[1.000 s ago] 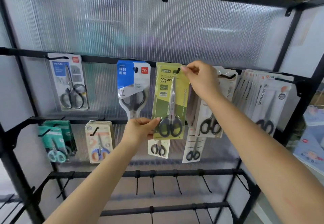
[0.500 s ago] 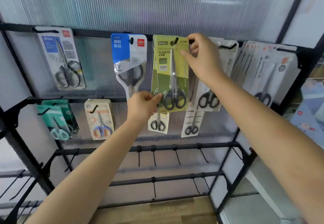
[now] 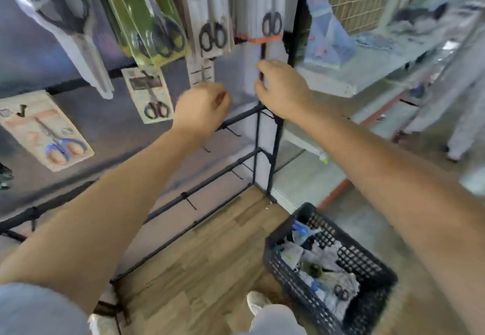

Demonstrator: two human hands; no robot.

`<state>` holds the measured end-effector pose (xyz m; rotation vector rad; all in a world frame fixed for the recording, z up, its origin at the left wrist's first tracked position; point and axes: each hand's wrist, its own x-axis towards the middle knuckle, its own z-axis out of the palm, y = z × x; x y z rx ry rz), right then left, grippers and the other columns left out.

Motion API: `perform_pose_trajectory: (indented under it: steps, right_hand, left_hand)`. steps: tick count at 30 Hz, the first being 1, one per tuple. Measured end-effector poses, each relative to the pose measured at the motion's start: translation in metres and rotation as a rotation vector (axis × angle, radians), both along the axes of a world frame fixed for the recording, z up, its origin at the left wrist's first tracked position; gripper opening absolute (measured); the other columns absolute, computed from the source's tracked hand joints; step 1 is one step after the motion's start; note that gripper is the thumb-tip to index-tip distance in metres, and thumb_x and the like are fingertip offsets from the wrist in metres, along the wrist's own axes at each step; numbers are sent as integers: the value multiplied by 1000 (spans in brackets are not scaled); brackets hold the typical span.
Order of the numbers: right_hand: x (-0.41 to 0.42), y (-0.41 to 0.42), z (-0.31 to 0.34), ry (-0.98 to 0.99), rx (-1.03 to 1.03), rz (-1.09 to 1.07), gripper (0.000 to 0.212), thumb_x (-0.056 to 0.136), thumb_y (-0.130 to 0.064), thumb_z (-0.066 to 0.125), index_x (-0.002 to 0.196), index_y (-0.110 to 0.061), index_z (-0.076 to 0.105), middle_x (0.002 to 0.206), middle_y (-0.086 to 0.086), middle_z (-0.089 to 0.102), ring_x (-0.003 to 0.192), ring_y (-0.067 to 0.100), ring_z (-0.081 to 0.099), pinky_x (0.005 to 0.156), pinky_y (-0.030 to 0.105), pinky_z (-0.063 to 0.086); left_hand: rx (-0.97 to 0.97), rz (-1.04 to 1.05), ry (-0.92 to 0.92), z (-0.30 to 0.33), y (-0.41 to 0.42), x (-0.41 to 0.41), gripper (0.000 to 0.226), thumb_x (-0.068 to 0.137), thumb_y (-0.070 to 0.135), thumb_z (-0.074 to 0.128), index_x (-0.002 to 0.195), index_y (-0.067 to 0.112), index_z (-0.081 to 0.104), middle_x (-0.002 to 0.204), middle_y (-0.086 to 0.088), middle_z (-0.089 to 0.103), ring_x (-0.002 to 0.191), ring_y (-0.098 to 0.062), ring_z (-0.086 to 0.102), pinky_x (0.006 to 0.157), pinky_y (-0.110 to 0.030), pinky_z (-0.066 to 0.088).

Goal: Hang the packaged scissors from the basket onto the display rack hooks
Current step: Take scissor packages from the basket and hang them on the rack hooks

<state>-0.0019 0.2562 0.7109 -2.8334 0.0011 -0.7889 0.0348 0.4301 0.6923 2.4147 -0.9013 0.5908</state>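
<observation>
The green packaged scissors (image 3: pixel 131 1) hangs on the black display rack (image 3: pixel 274 145) at the top, among other hung packs, and neither hand touches it. My left hand (image 3: pixel 202 109) hovers below it with loosely curled fingers and holds nothing. My right hand (image 3: pixel 283 88) is beside it near the rack's right post, fingers relaxed, also holding nothing. On the floor at the lower right stands the black basket (image 3: pixel 278 271) with several packaged scissors (image 3: pixel 322 263) inside.
Lower rack bars carry bare hooks (image 3: pixel 190 202). A blue-handled scissors pack (image 3: pixel 49 135) and a small white pack (image 3: pixel 151 95) hang at the left. A grey shelf unit (image 3: pixel 367 72) stands to the right of the rack. Wood flooring and my shoe (image 3: pixel 258 303) lie below.
Both hands have let go of the green pack, which stays hanging, and have dropped lower. The view has swung down and to the right, bringing the basket into sight.
</observation>
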Motion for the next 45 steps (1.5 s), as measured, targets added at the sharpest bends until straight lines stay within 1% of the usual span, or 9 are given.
perform_pose_trajectory:
  steps: [4, 9, 14, 18, 21, 26, 29, 38, 45]
  right_hand:
    - [-82, -34, -51, 140, 41, -247, 35, 96, -17, 41, 125, -1, 49, 125, 19, 53, 113, 35, 51, 90, 39, 41]
    - [-190, -78, -105, 265, 162, -512, 40, 98, -22, 41, 133, -2, 43, 130, 17, 49, 114, 35, 50, 89, 40, 41]
    - [-253, -122, -152, 415, 310, -684, 27, 97, -16, 39, 115, 1, 49, 117, 18, 52, 109, 33, 50, 83, 37, 40]
    - [-272, -152, -197, 485, 406, -780, 33, 97, -18, 40, 124, -1, 48, 123, 19, 52, 110, 36, 52, 89, 43, 45]
    - [-278, -175, -236, 555, 501, -831, 37, 98, -23, 39, 128, -3, 45, 125, 18, 51, 112, 36, 50, 91, 44, 43]
    - [-287, -210, -306, 689, 584, -791, 22, 98, -18, 38, 108, -3, 51, 103, 13, 52, 82, 24, 48, 65, 30, 36]
    - [-292, -221, -355, 767, 655, -790, 23, 98, -18, 38, 109, -4, 52, 109, 15, 55, 92, 30, 55, 66, 31, 37]
    - [-298, -194, -513, 1043, 760, -770, 26, 97, -19, 38, 117, -7, 50, 118, 10, 52, 106, 28, 53, 84, 36, 44]
    - [-292, -177, -648, 1168, 811, -771, 33, 97, -18, 39, 128, -7, 43, 126, 12, 48, 114, 28, 50, 86, 34, 42]
  left_hand:
    - [118, -200, 171, -35, -70, -39, 27, 94, 24, 47, 102, 1, 59, 109, -19, 59, 101, -35, 54, 74, -36, 39]
    - [313, -473, 325, -97, -140, -103, 43, 96, 26, 47, 133, 3, 46, 136, -17, 47, 127, -29, 40, 99, -35, 34]
    - [467, -622, 405, -144, -190, -146, 43, 98, 24, 42, 134, 0, 43, 139, -18, 43, 128, -30, 39, 102, -40, 35]
    - [567, -638, 513, -185, -224, -157, 37, 98, 24, 42, 123, -3, 49, 129, -20, 49, 120, -33, 45, 97, -43, 38]
    - [620, -609, 568, -218, -249, -159, 25, 96, 21, 44, 106, 0, 52, 114, -19, 55, 107, -34, 51, 84, -38, 40]
    - [677, -502, 678, -274, -269, -163, 28, 96, 20, 46, 114, 0, 54, 105, -20, 60, 98, -35, 55, 69, -36, 35]
    - [730, -425, 791, -324, -270, -161, 18, 93, 19, 47, 92, 1, 51, 99, -22, 59, 96, -39, 57, 69, -39, 39]
    - [1036, -343, 1001, -488, -247, -155, 38, 97, 26, 43, 130, 8, 46, 128, -12, 54, 117, -27, 52, 91, -38, 45]
    - [1071, -317, 1030, -616, -255, -145, 34, 97, 25, 44, 126, 8, 49, 129, -11, 52, 118, -28, 49, 92, -38, 42]
